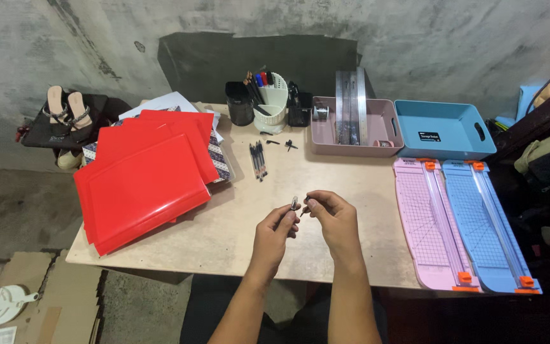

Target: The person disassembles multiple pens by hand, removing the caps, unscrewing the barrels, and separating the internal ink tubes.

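Metal clip (295, 203) between both hands

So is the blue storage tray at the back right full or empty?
Empty: the blue storage tray shows only its bare floor, while the pink tray beside it holds rulers.

A small black rectangular label (427, 136) sits on the blue storage bin's (444, 148) front wall.

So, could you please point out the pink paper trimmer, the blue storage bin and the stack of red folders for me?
pink paper trimmer (423, 220), head view, middle of its gridded board.
blue storage bin (444, 125), head view, its inner floor.
stack of red folders (144, 185), head view, cover of the top folder.
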